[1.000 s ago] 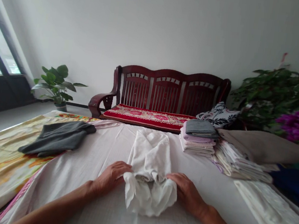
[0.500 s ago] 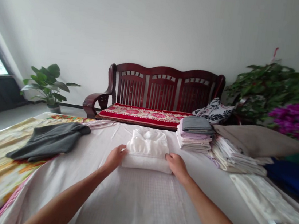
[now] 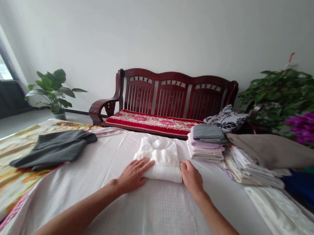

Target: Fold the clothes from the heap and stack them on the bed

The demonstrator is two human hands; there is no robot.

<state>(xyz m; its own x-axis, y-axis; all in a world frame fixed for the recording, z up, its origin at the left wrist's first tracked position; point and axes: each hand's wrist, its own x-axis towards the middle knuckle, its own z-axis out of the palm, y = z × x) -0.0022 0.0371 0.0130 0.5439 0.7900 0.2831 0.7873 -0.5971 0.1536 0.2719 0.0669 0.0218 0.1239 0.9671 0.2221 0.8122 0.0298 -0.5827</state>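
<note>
Rests an outspread, ungripping left hand (image 3: 134,173) on the left part of the folded white garment (image 3: 164,161), midway across the pale sheet (image 3: 143,223), and sets a half-curled right hand (image 3: 192,177) at its right edge, too hidden to tell whether pinching.

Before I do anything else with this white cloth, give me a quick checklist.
1. White cloth folded into a compact bundle: ok.
2. Left hand resting on its near left part: ok.
3. Right hand gripping its right edge firmly: cannot tell; the fingers are at the edge.
4. Underside smooth: cannot tell, hidden.
5. Folded stack apart from the white cloth: ok.
6. Dark grey cloth in a compact bundle: not ok, lies spread out.
</note>
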